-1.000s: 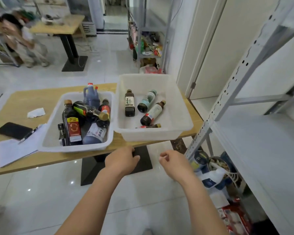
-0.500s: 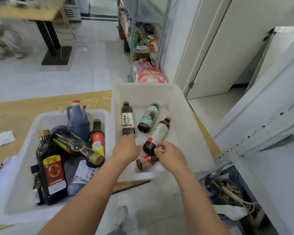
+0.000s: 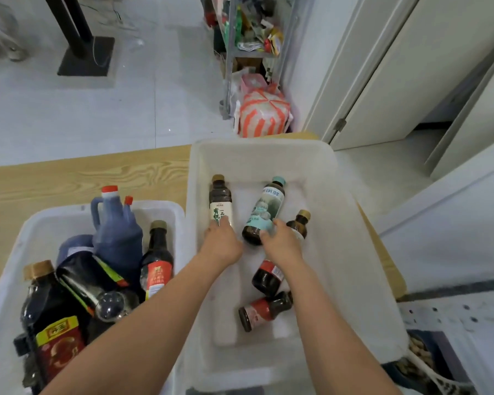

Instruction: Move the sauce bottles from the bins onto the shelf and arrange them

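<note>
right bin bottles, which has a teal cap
The teal-capped bottle with the pale teal label, its base gripped by the right hand. The other visible caps are gold, including the white-label bottle held by the left hand.

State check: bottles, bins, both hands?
white-label bottle: lying in right bin, gripped by left hand
teal-label bottle: lying, gripped by right hand
gold-cap bottle: lying, partly under right wrist
small red-label bottle: lying, untouched
right bin: holds those four bottles
left bin: piled with bottles
blue jug: upright, capped
</note>
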